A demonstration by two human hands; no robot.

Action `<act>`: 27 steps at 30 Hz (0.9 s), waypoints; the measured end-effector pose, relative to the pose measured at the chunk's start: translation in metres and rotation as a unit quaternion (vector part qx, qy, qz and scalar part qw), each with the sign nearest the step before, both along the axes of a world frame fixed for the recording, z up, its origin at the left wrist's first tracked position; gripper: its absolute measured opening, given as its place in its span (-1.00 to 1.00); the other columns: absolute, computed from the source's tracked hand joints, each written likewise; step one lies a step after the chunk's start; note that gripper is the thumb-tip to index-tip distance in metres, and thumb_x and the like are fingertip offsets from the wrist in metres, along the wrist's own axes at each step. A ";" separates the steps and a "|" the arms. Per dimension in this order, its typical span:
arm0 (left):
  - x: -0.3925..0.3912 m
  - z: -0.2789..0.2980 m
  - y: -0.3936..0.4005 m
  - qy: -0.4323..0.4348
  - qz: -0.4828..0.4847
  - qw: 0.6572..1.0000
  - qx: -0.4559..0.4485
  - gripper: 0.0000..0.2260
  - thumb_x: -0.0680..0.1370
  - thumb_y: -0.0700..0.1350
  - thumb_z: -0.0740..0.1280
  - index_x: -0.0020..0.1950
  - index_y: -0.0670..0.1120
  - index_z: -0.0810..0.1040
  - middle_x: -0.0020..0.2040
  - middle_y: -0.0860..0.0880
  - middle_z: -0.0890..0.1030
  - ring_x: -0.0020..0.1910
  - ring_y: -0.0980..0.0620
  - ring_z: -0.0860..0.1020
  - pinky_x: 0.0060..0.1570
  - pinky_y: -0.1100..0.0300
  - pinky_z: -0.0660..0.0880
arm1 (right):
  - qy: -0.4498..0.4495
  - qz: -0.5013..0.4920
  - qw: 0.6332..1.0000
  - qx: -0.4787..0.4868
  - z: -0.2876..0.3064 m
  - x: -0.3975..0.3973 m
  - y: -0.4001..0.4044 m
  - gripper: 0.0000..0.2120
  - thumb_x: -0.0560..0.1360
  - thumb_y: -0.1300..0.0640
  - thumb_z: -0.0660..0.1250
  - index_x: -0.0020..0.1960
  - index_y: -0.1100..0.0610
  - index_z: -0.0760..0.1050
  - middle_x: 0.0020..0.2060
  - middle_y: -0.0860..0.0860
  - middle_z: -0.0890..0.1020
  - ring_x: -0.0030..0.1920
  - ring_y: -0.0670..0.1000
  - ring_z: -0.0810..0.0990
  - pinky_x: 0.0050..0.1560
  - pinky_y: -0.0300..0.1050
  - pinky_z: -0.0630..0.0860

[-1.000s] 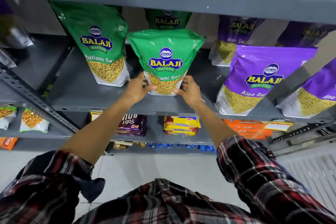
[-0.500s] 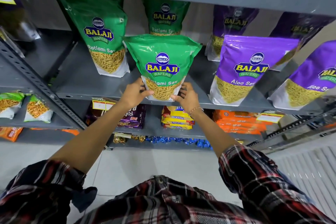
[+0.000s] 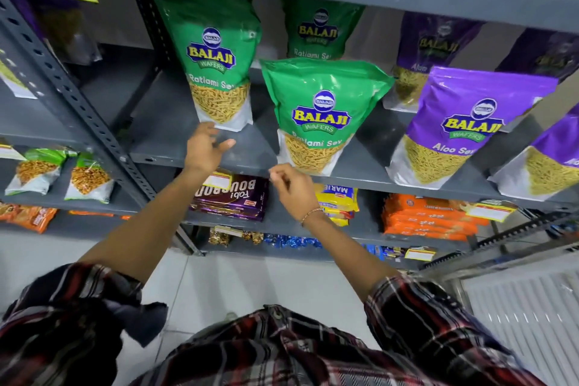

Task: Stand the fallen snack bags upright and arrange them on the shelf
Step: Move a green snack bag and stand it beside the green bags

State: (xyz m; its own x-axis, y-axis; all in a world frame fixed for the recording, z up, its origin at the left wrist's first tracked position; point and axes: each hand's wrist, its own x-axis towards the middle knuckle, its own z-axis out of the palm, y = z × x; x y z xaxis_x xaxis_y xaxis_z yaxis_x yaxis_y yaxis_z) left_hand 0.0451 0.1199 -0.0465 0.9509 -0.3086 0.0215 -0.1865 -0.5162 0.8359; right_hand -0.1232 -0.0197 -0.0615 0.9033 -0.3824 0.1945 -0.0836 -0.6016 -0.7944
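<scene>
Plaid shirt sleeves (image 3: pixel 438 323) are seen nearest the camera, rolled back, with both forearms raised toward the grey shelf (image 3: pixel 250 163). A thin bracelet (image 3: pixel 310 215) is worn on the right wrist.

The right hand (image 3: pixel 291 188) is held just below the shelf's front lip, fingers (image 3: pixel 275 174) loosely curled, nothing gripped; it is apart from the bag above it. The left hand (image 3: pixel 203 150) is raised over the shelf's front edge, fingers (image 3: pixel 227 144) spread and released, nothing held, fingertips just beneath the bottom corner of the left green bag (image 3: pixel 216 66). Whether that bag is touched cannot be told.

The front green bag (image 3: pixel 319 116), marked Ratlami Sev, is stood upright near the shelf's front edge, free of both hands. The left green bag is stood upright further back and to the left. A third green bag (image 3: pixel 316 31) is placed behind the front one, partly hidden by it.

To the right, a purple bag (image 3: pixel 463 128), marked Aloo Sev, is stood upright at the front, with another purple bag (image 3: pixel 545 160) beside it at the frame edge. Two more purple bags (image 3: pixel 435 50) are set in shadow behind.

On the lower shelf, a dark biscuit pack (image 3: pixel 232 197), yellow packs (image 3: pixel 340 200) and orange packs (image 3: pixel 429 219) are laid flat.
</scene>
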 end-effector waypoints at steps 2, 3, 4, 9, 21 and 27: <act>0.029 0.007 0.011 -0.043 0.013 0.999 0.010 -0.43 0.40 -0.11 0.48 0.32 -0.25 0.35 0.25 -0.26 0.49 0.21 -0.23 0.49 0.15 0.03 0.41 | 0.005 0.012 1.000 0.017 0.009 0.032 0.014 -0.83 0.53 0.23 0.23 0.07 0.23 0.54 -0.03 0.17 0.66 -0.02 0.11 0.62 0.02 -0.20 0.48; 0.043 0.011 0.015 -0.060 0.010 0.998 0.020 -0.41 0.40 -0.10 0.48 0.33 -0.24 0.33 0.28 -0.26 0.47 0.24 -0.23 0.47 0.15 0.04 0.39 | 0.006 0.005 1.000 0.029 0.013 0.049 0.019 -0.80 0.52 0.24 0.24 0.11 0.24 0.52 0.02 0.18 0.64 0.03 0.12 0.61 0.06 -0.17 0.48; 0.057 0.015 0.018 -0.063 0.002 0.998 0.031 -0.37 0.40 -0.09 0.48 0.37 -0.22 0.29 0.32 -0.24 0.44 0.28 -0.23 0.43 0.16 0.04 0.37 | 0.005 -0.009 0.999 0.041 0.018 0.067 0.022 -0.76 0.51 0.24 0.26 0.16 0.25 0.48 0.08 0.20 0.62 0.08 0.14 0.60 0.11 -0.12 0.49; 0.109 0.017 0.018 -0.029 -0.052 0.997 0.045 -0.23 0.48 -0.08 0.40 0.51 -0.19 -0.01 0.52 -0.17 0.14 0.48 -0.13 0.17 0.40 0.09 0.14 | 0.103 -0.058 0.990 0.076 0.033 0.144 0.015 -0.21 0.48 0.08 0.34 0.49 0.23 -0.10 0.34 0.27 0.41 0.26 0.27 0.45 0.21 0.12 0.45; 0.113 0.014 0.038 -0.052 -0.091 0.994 0.027 -0.42 0.38 -0.12 0.49 0.29 -0.23 0.30 0.18 -0.23 0.57 0.16 -0.18 0.53 0.14 -0.03 0.49 | 0.005 -0.111 0.979 0.174 0.027 0.170 0.024 -0.55 0.32 0.29 0.46 0.17 0.27 0.43 0.14 0.22 0.60 0.14 0.17 0.57 0.23 0.20 0.47; 0.084 0.010 0.069 -0.041 -0.095 0.994 -0.026 -0.44 0.33 -0.12 0.54 0.21 -0.20 0.35 0.06 -0.16 0.60 -0.02 -0.04 0.57 0.04 0.07 0.54 | 0.019 -0.092 0.977 0.190 0.025 0.145 0.040 -0.51 0.34 0.34 0.44 0.23 0.28 0.40 0.16 0.25 0.59 0.18 0.18 0.56 0.29 0.19 0.43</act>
State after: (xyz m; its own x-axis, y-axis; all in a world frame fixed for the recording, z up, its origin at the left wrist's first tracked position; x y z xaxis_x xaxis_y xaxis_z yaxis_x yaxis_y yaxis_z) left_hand 0.1287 0.1885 -0.0365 0.8703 -0.4782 0.1176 -0.3453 -0.4223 0.8381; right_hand 0.0216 0.0207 -0.0363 0.8164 -0.5770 -0.0253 -0.1961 -0.2358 -0.9518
